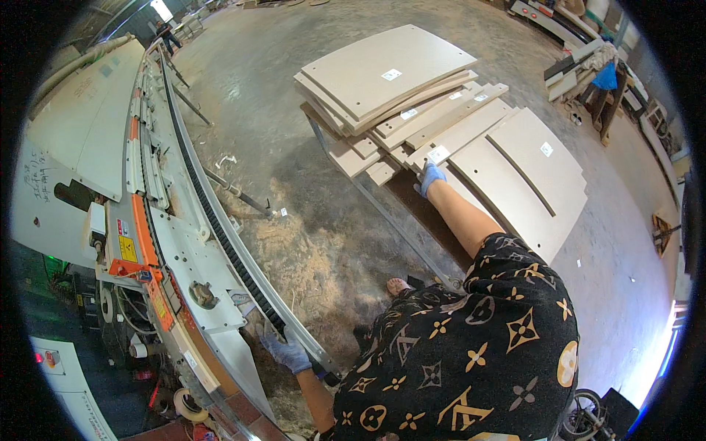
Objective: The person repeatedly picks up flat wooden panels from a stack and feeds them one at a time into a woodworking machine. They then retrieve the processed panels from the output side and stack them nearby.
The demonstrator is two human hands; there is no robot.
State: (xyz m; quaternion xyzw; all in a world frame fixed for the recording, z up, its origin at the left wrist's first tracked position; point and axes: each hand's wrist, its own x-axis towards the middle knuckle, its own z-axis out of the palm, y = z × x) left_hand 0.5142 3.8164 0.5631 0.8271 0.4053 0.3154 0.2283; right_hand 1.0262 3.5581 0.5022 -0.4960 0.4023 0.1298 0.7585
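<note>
My right hand (430, 178), in a blue glove, reaches out to a stack of pale boards. Its fingers close on the near end of a narrow pale board (467, 136), beside a white label (438, 154). Some of the fingertips are hidden at the board's edge. Low on the left, my left hand (285, 350) wears a greyish-blue glove. Its fingers are stretched out by the light metal rail (243, 270) of a long machine; it holds nothing that I can see.
Curved panels (390, 70) lie piled at the far end of the stack, and a slotted panel (540, 176) at its right. The machine's orange-trimmed bed (143, 228) runs along my left. Sawdust covers the concrete floor (301, 257). Scrap timber (581, 70) stands at the far right.
</note>
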